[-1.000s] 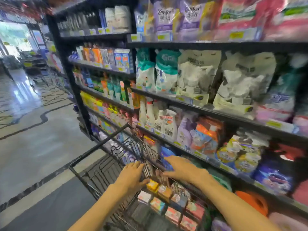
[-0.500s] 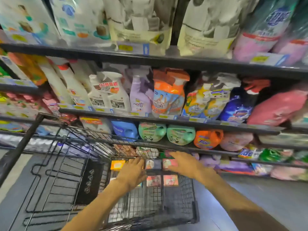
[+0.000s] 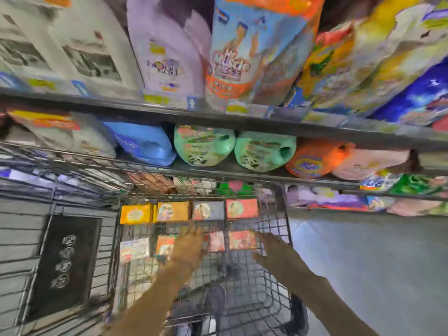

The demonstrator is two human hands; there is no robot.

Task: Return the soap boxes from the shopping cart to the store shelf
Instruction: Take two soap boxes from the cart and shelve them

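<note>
Several soap boxes lie in two rows in the wire shopping cart (image 3: 282,209). The far row runs from a yellow box (image 3: 135,213) through an orange one (image 3: 172,211) and a grey one (image 3: 208,210) to a red one (image 3: 242,208). My left hand (image 3: 190,246) hovers over the near row, fingers spread, covering part of a pink box (image 3: 216,241). My right hand (image 3: 272,251) reaches in beside a red box (image 3: 242,239), fingers apart. Motion blur hides whether either hand touches a box.
The store shelf (image 3: 218,120) rises just beyond the cart, packed with spray bottles above and detergent jugs (image 3: 204,144) below. A black cart flap (image 3: 65,265) is on the left. Grey floor (image 3: 375,263) lies to the right.
My view has tilted down and closer to the cart. Both hands have drawn back from the far row of boxes to the near row.
</note>
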